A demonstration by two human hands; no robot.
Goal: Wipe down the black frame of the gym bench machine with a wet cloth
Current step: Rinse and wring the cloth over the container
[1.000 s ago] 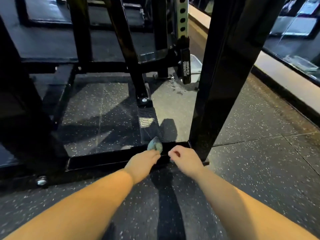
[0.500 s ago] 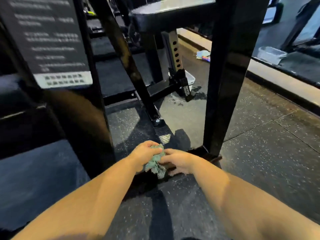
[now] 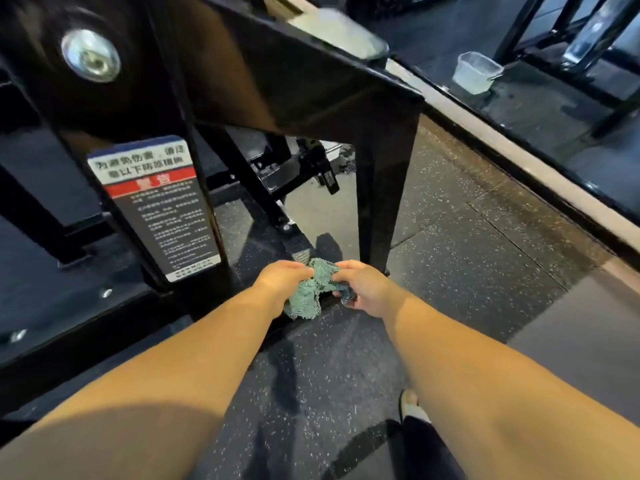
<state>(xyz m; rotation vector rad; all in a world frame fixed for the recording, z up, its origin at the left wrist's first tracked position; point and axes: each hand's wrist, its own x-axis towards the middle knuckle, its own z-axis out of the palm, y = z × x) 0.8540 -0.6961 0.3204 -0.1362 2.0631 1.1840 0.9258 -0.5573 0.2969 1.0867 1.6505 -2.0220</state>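
Teal waffle-weave cloth [image 3: 313, 289] — glossy black frame [image 3: 382, 188] — white-speckled floor [image 3: 467, 244].

Dark speckled rubber floor [image 3: 467, 244] met a pale ledge [image 3: 512, 150] at right; a clear plastic tub [image 3: 475, 73] stood beyond.

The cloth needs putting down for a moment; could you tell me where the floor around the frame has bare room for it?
Bare speckled floor lies to the right of the black upright, as far as the pale kerb. Another free patch lies in front of the base bar, between the forearms. Behind the cloth, held by the left hand and right hand, struts and brackets crowd the floor.
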